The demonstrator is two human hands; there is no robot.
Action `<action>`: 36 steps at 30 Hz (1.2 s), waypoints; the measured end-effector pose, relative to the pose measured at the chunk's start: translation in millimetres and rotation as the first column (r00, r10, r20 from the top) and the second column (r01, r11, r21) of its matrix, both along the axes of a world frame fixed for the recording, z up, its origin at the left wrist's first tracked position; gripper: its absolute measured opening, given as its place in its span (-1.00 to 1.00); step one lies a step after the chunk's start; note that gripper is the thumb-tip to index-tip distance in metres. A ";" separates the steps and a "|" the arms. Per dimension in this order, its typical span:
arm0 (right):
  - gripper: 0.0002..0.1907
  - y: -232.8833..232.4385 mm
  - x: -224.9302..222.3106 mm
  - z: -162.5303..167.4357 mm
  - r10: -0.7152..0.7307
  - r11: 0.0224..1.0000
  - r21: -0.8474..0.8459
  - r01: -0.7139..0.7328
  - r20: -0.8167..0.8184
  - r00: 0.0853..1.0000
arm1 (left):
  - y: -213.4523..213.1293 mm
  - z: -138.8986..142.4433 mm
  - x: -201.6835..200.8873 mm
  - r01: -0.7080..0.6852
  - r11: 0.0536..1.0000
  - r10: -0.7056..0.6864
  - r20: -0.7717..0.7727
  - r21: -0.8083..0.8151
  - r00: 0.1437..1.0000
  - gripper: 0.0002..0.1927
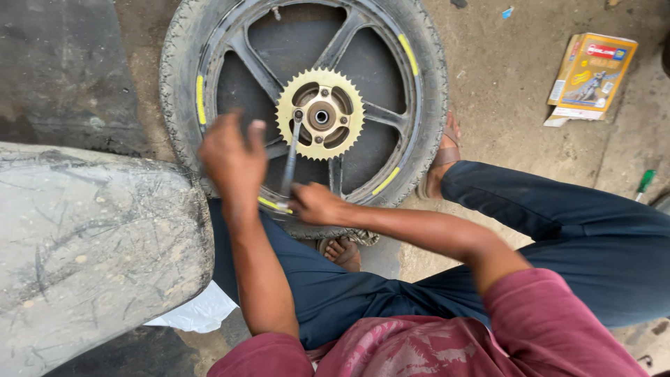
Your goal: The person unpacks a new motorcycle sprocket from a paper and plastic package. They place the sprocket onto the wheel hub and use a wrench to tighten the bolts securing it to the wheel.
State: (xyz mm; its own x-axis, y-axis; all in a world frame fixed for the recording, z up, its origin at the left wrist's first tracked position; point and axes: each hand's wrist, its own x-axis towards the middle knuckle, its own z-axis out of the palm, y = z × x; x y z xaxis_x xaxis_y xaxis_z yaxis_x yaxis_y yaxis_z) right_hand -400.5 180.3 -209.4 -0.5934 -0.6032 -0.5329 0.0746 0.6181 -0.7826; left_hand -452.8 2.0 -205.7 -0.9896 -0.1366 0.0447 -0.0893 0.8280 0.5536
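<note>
Head view shows us a black spoked motorcycle wheel with a worn rubber tyre [183, 63] lying flat on the dirty concrete floor [502, 98], a gold toothed metal sprocket [320, 114] bolted at its hub. Our right hand [315, 203] is closed round the near end of a slim steel wrench [289, 162], whose far end sits on a bolt at the sprocket's left. Our left hand [230, 155], blurred, hovers loosely curled just left of the wrench; we cannot tell whether it touches. A yellow cardboard box [593, 70] lies far right.
</note>
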 end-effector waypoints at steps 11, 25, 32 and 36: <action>-0.84 -125.4 -148.7 -1.0 -0.568 0.553 -0.482 0.680 0.379 0.730 | -55.8 -33.8 8.4 -0.486 0.873 0.332 0.690 0.033 0.644 -0.28; -0.92 96.1 -141.5 31.0 -0.694 0.648 -0.441 0.621 -0.005 0.720 | 35.2 -27.3 2.8 -0.340 0.939 0.290 0.433 0.040 0.853 -0.30; -0.71 64.9 -149.4 15.5 0.016 0.997 -0.042 -0.057 -0.653 0.758 | 49.2 -66.3 -7.7 -0.705 -0.230 0.588 0.673 0.671 0.449 -0.75; -0.66 44.5 -141.4 -9.5 0.172 0.984 0.098 -0.150 -0.761 0.626 | 48.9 -53.7 -18.1 -0.613 -0.352 0.675 0.646 0.707 0.357 -0.77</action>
